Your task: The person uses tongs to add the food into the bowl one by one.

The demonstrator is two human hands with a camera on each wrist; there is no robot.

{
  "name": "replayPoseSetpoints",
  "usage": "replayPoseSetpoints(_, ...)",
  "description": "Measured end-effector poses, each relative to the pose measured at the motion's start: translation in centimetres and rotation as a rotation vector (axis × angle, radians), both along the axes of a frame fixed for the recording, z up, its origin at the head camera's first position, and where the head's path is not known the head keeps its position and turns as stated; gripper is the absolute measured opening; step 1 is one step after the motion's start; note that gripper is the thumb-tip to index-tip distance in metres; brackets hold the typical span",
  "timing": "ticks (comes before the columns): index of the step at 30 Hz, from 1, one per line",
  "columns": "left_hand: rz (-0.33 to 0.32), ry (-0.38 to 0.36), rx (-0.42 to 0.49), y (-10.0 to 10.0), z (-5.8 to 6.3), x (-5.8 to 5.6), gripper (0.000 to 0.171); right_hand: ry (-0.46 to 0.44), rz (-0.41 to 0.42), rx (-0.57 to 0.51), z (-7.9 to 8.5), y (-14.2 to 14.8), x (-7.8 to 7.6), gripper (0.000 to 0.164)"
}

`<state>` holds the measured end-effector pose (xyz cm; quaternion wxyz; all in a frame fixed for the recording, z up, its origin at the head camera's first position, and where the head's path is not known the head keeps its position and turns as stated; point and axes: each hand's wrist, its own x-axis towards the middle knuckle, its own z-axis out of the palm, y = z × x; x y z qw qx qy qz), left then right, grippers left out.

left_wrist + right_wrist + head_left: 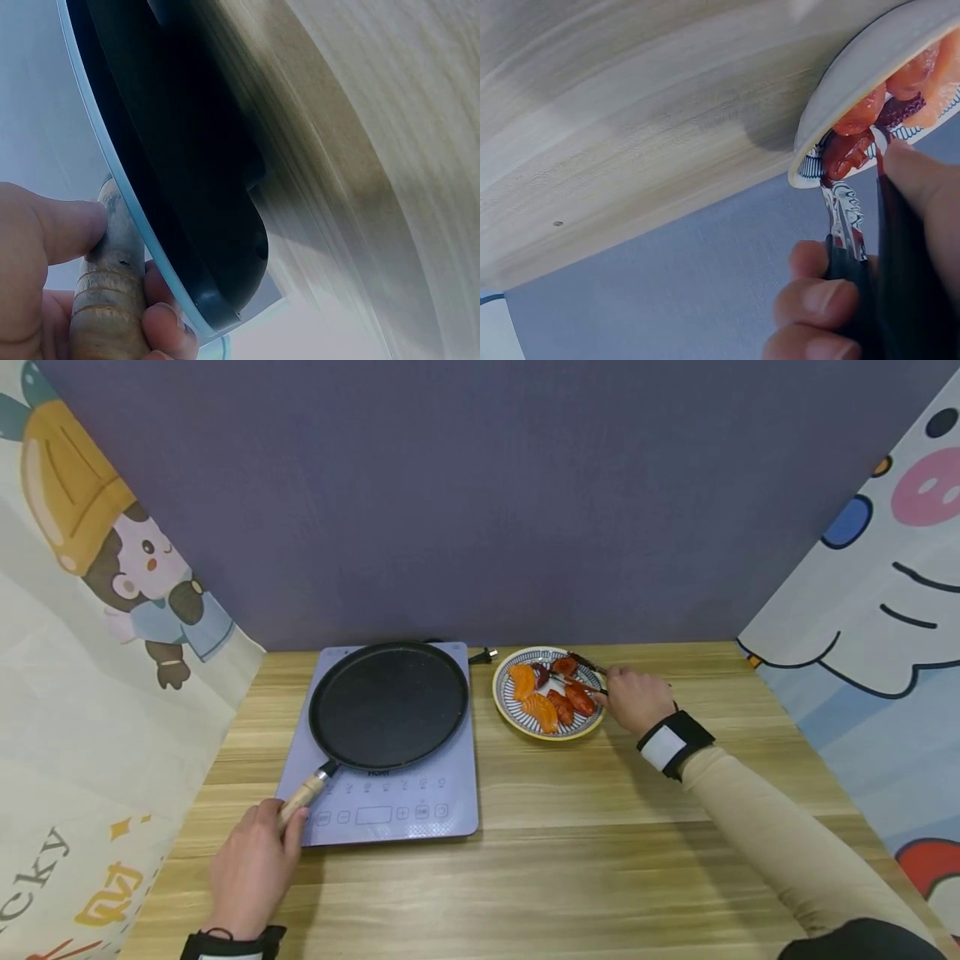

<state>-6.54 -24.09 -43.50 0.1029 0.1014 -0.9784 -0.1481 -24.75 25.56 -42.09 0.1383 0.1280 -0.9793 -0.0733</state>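
Note:
My left hand (251, 864) grips the wooden handle (303, 797) of a flat black frying pan (390, 706). The pan rests on a pale lilac induction cooker (378, 833); in the left wrist view my thumb and fingers wrap its handle (109, 300). At the right, my right hand (640, 700) holds tongs with dark handles and metal tips (845, 214). Their arms stand apart over a striped, yellow-rimmed plate (550, 737), by a red food piece (846, 156); whether they touch it, I cannot tell. Orange slices (540, 712), red pieces (580, 698) and a dark purple piece (541, 674) share the plate.
A black power plug (483, 656) lies between cooker and plate. The wooden table (525, 877) ends at a blue-grey panel (495, 510) behind. Cartoon-printed sheets (67, 710) stand at both sides.

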Motion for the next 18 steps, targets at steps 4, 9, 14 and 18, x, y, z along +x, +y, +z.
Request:
replayPoseSetpoints(4, -0.006, 0.007, 0.002, -0.05, -0.01, 0.01, 0.036, 0.022, 0.012, -0.002, -0.03, -0.14, 0.15, 0.047)
replayPoseSetpoints(9, -0.010, 0.012, -0.003, -0.09, -0.01, 0.01, 0.037, 0.035, 0.026, -0.001, -0.30, 0.02, 0.10, 0.046)
replayPoseSetpoints(14, -0.008, 0.015, -0.002, -0.11, 0.00, 0.03, 0.037, -0.012, 0.012, -0.006, -0.27, 0.18, 0.02, 0.046)
replayPoseSetpoints(18, -0.012, 0.024, -0.003, -0.12, 0.03, 0.03, 0.036, -0.041, 0.005, -0.024, -0.30, 0.30, -0.06, 0.042)
